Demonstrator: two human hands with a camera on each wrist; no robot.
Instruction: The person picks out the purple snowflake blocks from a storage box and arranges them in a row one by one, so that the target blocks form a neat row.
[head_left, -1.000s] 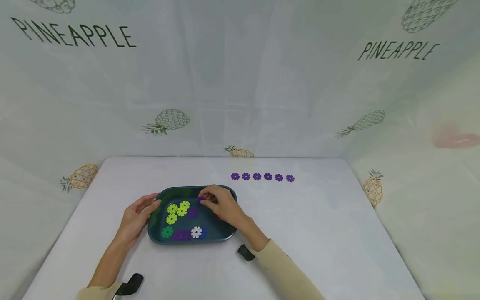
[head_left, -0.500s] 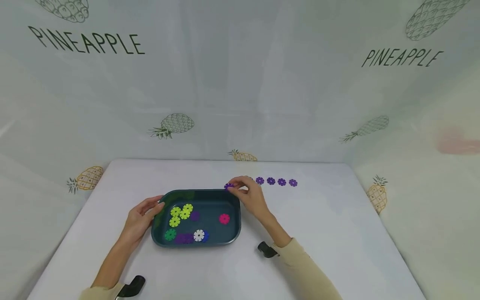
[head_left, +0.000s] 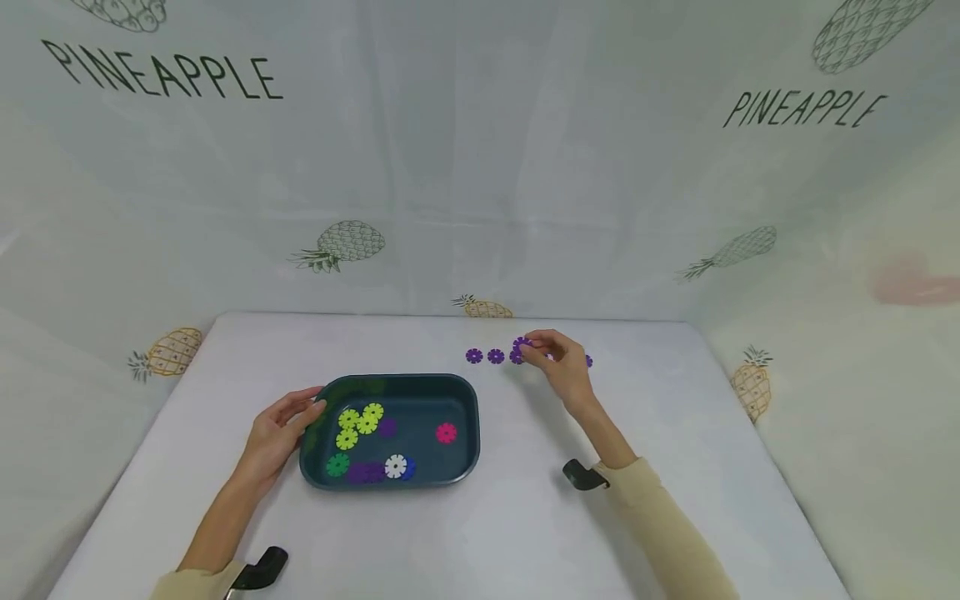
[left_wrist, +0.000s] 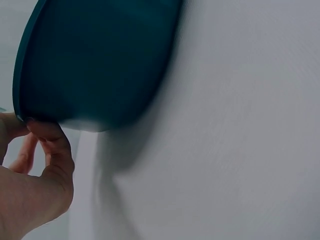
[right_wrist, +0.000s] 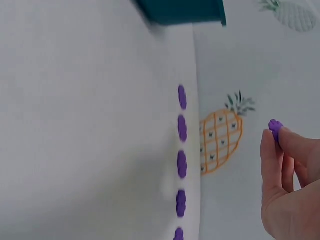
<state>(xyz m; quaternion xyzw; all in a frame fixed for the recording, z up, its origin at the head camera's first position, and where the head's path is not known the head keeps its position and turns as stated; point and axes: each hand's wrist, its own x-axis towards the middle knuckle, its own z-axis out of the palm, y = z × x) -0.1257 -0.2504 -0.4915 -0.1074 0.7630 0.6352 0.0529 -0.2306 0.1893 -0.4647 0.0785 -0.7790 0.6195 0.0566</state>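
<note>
My left hand [head_left: 272,440] grips the left end of a dark teal tray [head_left: 416,400], thumb over the rim; the left wrist view shows the fingers at the tray's edge [left_wrist: 18,75]. Between thumb and fingertips, my right hand [head_left: 566,373] pinches a purple notched plastic disc [right_wrist: 275,128], above a row of similar purple discs [head_left: 496,356] on the table. In the head view that hand covers part of the row. Inside the tray lie several yellow discs [head_left: 367,423], a pink disc [head_left: 446,432], a green disc [head_left: 338,464], a white disc [head_left: 396,466], a blue disc and several purple ones.
The white table [head_left: 525,517] ends at a back edge just behind the row. A hanging cloth [head_left: 480,167] with pineapple prints rises behind it and at both sides. Black wrist mounts [head_left: 264,568] sit at both sleeves.
My right hand has lifted a purple disc out of the tray and carried it right, over the row. The pink disc has come into view. My left hand stays on the tray.
</note>
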